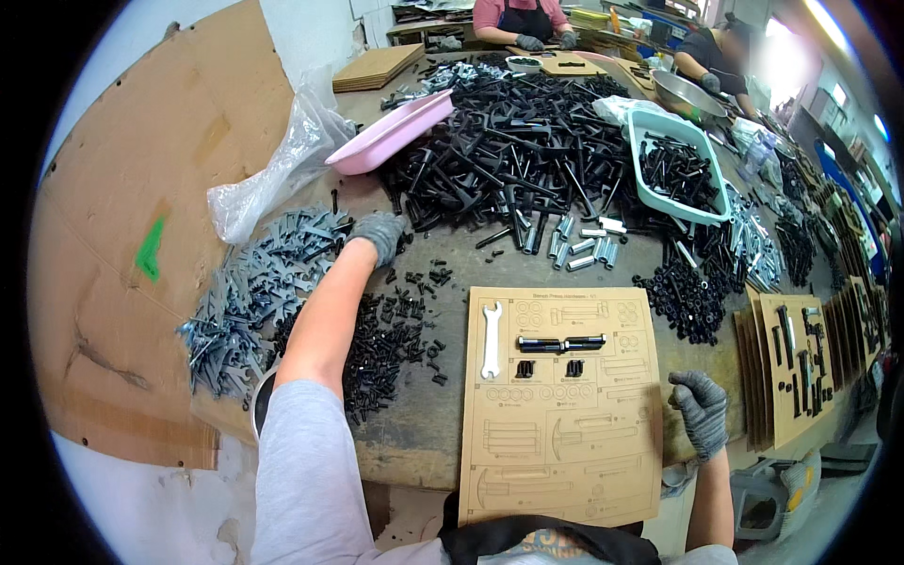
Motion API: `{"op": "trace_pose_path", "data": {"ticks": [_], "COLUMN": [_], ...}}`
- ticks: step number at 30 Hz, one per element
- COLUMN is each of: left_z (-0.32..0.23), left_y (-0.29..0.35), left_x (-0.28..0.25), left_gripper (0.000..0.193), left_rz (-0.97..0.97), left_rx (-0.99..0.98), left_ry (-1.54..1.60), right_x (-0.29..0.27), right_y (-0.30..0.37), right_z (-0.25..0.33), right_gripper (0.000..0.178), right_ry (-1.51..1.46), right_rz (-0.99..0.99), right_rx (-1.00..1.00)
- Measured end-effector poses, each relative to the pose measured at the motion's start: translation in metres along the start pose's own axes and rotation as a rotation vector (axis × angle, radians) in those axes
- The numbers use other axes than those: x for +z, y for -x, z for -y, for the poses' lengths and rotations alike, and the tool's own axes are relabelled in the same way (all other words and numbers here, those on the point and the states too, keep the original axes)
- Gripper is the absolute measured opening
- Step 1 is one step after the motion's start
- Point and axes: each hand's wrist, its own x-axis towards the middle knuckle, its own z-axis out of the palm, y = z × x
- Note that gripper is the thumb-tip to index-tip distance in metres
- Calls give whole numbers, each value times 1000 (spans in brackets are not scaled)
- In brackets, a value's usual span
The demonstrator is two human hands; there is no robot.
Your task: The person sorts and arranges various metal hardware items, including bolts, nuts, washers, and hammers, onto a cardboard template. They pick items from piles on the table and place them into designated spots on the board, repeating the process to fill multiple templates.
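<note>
My left hand (pixel 379 237), in a grey glove, reaches to the table between the pile of flat silver wrenches (pixel 250 282) and the large heap of black metal parts (pixel 508 151). Its fingertips point down and are hidden, so their grip does not show. My right hand (pixel 700 416), also gloved, is curled closed beside the right edge of a printed cardboard sheet (pixel 527 452); anything inside it is hidden. On that sheet lie one silver open-ended wrench (pixel 492 341), black bolts (pixel 562 344) end to end, and two small groups of short black screws (pixel 525 368).
Loose black screws (pixel 386 348) spread below my left forearm. A pink tray (pixel 391 134) leans by a plastic bag (pixel 273 179). Silver sleeves (pixel 582 247), black nuts (pixel 692 301) and a light-blue basket (pixel 640 179) lie to the right. Filled cardboard sheets (pixel 796 367) stand beyond. Two people work opposite.
</note>
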Motion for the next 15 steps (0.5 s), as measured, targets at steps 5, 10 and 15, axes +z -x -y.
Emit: {"op": "trace_pose_path", "data": {"ticks": [5, 10, 15], "left_z": [10, -44, -218], "left_y": [37, 72, 147], "left_x": [-8, -54, -123], "left_gripper": [29, 35, 28], "left_rz": [62, -367, -199], "left_rx": [-194, -77, 441], "left_ry": [116, 303, 619], "right_x": [4, 14, 54], "right_y": [5, -7, -20], "right_z": [5, 30, 56], "right_gripper": [18, 21, 29], "right_ry": [6, 129, -55], "right_rz": [2, 95, 181], "right_rx": [-12, -226, -248]}}
